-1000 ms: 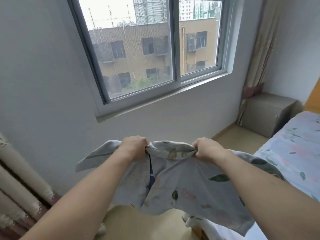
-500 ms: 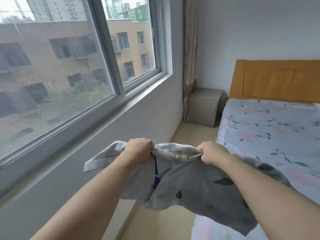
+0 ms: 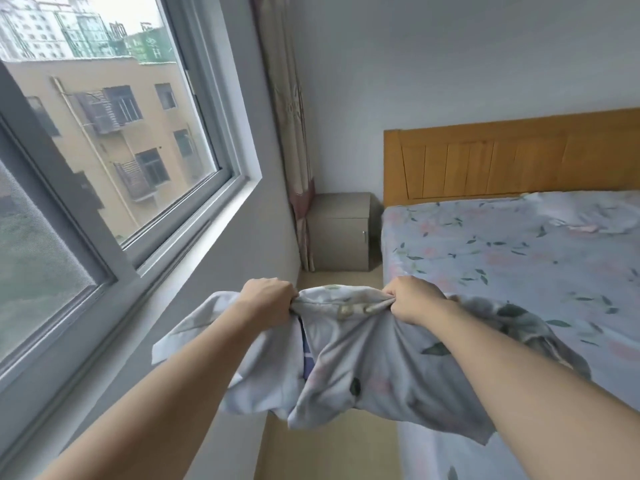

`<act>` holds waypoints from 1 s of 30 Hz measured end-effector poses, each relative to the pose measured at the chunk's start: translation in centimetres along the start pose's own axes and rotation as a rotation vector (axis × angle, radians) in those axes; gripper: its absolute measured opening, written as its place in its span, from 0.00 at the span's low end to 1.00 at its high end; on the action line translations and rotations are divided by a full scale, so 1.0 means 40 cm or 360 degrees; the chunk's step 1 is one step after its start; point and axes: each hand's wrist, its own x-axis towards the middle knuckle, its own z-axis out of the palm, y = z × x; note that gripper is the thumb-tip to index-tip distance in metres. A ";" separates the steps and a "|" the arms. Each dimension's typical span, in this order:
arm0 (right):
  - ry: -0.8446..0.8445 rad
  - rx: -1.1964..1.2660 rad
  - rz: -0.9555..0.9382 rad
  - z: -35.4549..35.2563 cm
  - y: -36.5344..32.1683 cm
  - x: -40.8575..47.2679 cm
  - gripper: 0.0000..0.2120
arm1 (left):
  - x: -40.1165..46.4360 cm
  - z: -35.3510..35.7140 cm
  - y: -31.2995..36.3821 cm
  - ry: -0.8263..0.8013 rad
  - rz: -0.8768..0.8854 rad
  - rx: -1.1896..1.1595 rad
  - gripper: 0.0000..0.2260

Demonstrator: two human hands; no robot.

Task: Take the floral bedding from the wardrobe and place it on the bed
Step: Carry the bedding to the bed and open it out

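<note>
Most of the bed (image 3: 519, 258) lies ahead and right of the fingers, so the drop looks like a forward-right swing. The floral bedding (image 3: 363, 368) hangs below both fists, stretched left-to-right. Right hand (image 3: 414, 299) is nearer the mattress; left hand (image 3: 268, 299) too is clenched on cloth.

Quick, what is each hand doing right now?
Left hand: closed, gripping the floral bedding.
Right hand: closed, gripping the same floral bedding.
</note>
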 end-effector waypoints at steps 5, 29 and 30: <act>0.0035 -0.0006 0.0162 0.002 -0.002 0.267 0.11 | 0.290 0.038 -0.126 -0.0034 0.0146 -0.0027 0.07; 0.0194 -0.0070 0.0736 -0.227 0.451 1.421 0.13 | 1.758 0.025 -0.214 0.0100 0.0594 0.0042 0.09; 0.0198 -0.0068 0.0746 -0.239 0.475 1.469 0.12 | 1.817 0.023 -0.213 0.0100 0.0598 0.0046 0.09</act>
